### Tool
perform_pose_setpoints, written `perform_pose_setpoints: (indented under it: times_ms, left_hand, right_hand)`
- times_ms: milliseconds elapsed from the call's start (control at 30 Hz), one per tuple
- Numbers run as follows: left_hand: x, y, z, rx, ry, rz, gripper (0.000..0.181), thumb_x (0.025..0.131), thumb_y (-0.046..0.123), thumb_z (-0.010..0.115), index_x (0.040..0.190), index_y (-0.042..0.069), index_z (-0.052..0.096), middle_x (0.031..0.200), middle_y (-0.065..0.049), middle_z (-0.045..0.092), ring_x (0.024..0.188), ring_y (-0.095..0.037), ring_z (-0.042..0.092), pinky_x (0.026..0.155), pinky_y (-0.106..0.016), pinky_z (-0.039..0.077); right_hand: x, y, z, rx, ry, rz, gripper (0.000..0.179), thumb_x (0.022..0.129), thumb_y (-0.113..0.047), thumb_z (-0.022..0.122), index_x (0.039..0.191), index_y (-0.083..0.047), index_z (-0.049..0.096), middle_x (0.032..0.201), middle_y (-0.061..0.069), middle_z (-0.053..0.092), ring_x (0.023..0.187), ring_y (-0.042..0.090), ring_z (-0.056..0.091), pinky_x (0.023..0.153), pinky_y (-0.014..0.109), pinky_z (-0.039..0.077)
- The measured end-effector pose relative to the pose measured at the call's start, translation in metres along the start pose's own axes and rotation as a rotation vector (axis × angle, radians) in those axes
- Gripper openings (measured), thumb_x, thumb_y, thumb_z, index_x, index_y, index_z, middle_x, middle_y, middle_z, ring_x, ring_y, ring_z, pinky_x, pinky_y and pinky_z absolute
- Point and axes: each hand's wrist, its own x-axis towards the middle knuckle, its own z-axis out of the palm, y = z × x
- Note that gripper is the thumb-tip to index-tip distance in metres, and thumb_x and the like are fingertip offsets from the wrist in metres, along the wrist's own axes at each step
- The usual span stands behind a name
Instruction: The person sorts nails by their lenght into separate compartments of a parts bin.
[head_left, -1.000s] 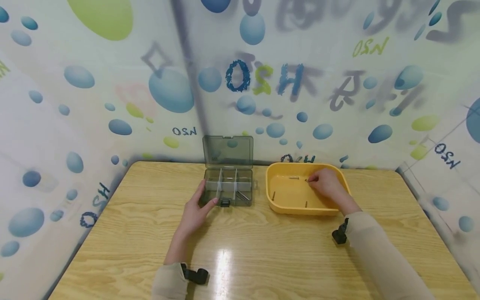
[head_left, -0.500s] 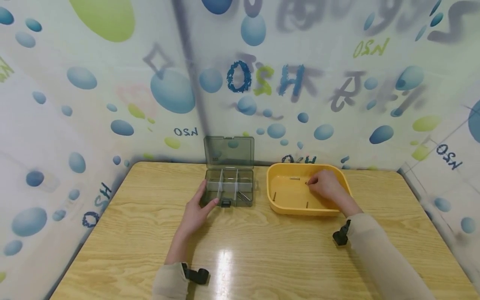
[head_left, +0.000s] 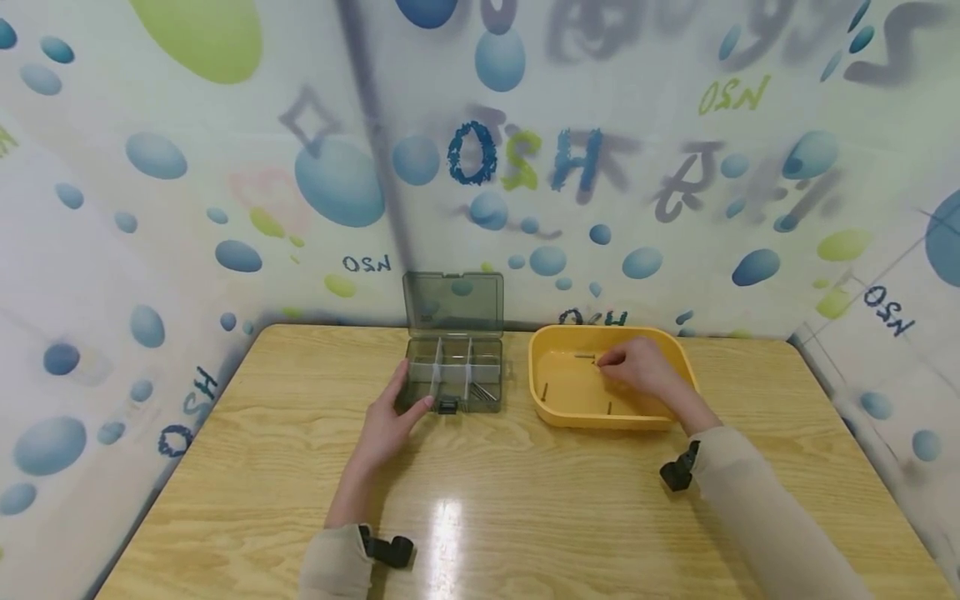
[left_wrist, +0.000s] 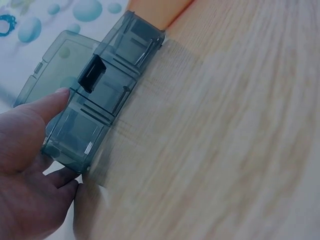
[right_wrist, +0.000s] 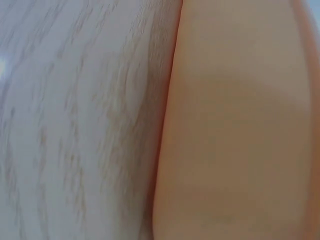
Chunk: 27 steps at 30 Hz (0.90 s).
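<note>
- head: the left hand (head_left: 384,423) is half curled at the corner of the compartment box (head_left: 452,390), thumb at the front, fingers along the left side; the box sits on the table (head_left: 525,500), lid (head_left: 453,304) raised.
- head: the right hand (head_left: 643,368) is inside the yellow tray (head_left: 573,392), thumb and forefinger nearly closed, seemingly pinching a small screw (head_left: 596,362); loose screws (head_left: 544,392) lie about the tray floor.
- head: with only the fingertips on it, so thin a piece could slip or twist free; fumbling could also nudge the screw lying just beside it.
- left wrist: the thumb presses near the dark latch (left_wrist: 92,74); if that light hold eased, a bump could skid the box.
- right wrist: only tray and table show, so the grip cannot be told here; a forearm leaning on the rim might tilt the tray.
</note>
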Motion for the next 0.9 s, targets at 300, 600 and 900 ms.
perform_pose_setpoints:
  times_ms: [300,600,900]
  left_hand:
    - [-0.003,-0.003,0.001,-0.010,0.006,-0.014,0.082,0.101,0.032,0.068,0.166,0.017,0.020,0.169,-0.009,0.019,0.154,-0.033,0.019,0.124,-0.050,0.018]
    - [-0.003,-0.004,0.002,0.008,0.010,-0.002,0.083,0.101,0.033,0.069,0.166,0.017,0.020,0.168,-0.011,0.020,0.153,-0.035,0.020,0.124,-0.051,0.019]
    - [0.000,-0.003,0.001,-0.001,0.003,0.006,0.082,0.101,0.033,0.068,0.166,0.015,0.020,0.169,-0.012,0.019,0.153,-0.035,0.019,0.124,-0.051,0.018]
  right_hand:
    - [-0.003,-0.016,0.009,0.082,0.010,-0.035,0.015,0.094,-0.014,0.076,0.103,-0.003,0.081,0.097,0.007,0.076,0.085,0.021,0.066,0.077,0.036,0.057]
    - [-0.006,-0.032,0.013,0.167,0.015,-0.049,0.018,0.095,-0.012,0.075,0.108,-0.002,0.080,0.101,0.007,0.077,0.089,0.022,0.068,0.082,0.039,0.059]
    - [0.000,-0.055,0.027,0.205,0.040,-0.107,0.017,0.094,-0.010,0.075,0.107,-0.001,0.080,0.098,0.006,0.077,0.090,0.022,0.069,0.081,0.037,0.060]
